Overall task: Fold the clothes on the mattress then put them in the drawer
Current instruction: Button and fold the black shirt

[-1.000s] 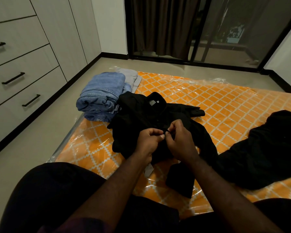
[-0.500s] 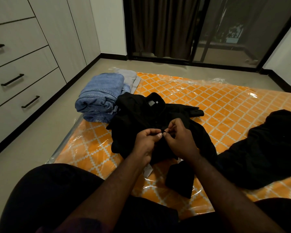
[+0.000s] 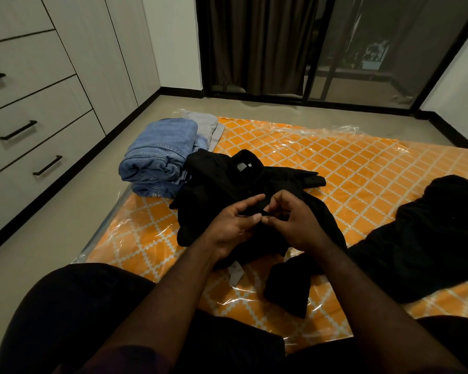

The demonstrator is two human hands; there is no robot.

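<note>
Sits at near edge of orange lattice-patterned mattress in clear plastic wrap (image 3: 362, 171). Has black collared button-front shirt (image 3: 219, 182) laid front-up on it, collar pointing away, hem end nearest body; presumably laid so for a flat backing under the front edges. Pinches shirt's front edge between thumb and fingers of left hand (image 3: 231, 230), index finger lying straighter above. Meets it with right hand (image 3: 295, 225), fingertips curled in and pinched on same strip of cloth at mid-chest. Both grips clamped on shirt, meeting at fingertips. Cannot resolve button or buttonhole: too small, too dark. Reads as fastening the front ahead of folding, judging from two-handed pinch on centre line; probably meant to stop front panels sliding apart in the fold. Notes small white tag (image 3: 235, 271) showing at hem, below left wrist. Notes stack of folded blue denim jeans (image 3: 160, 155) just beside shirt, with folded pale grey garment (image 3: 210, 125) behind it at far corner; parked on side nearest pale drawer fronts with black bar handles (image 3: 46, 147), likely for a short carry. Finds all drawers shut. Notes unfolded black garment heap (image 3: 430, 233) well apart at right, waiting. Judges task roughly mid-way: some pieces folded, none yet in drawer.
</note>
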